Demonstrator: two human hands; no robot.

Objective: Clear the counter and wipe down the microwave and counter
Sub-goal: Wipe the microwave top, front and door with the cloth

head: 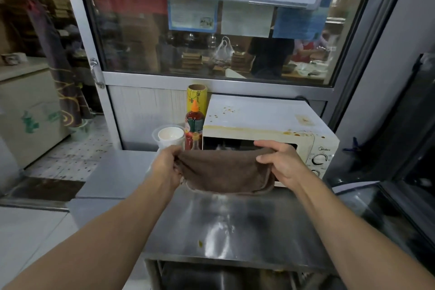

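Observation:
A brown cloth point(226, 172) hangs folded between both hands, held in the air above the steel counter point(235, 226) and in front of the microwave. My left hand point(168, 166) grips its left end and my right hand point(280, 162) grips its right end. The white microwave point(259, 117) stands at the back right of the counter, its top and front edge spotted with yellow-brown stains. Its door is partly hidden by the cloth. A small yellowish spot point(200, 243) lies on the counter near the front.
Left of the microwave stand white cups point(170, 135) in a clear container, a red sauce bottle point(195, 120) with an orange cap, a smaller bottle point(195, 141) and a yellow roll point(197, 99). A glass window point(211, 37) rises behind. A dark case stands at the right.

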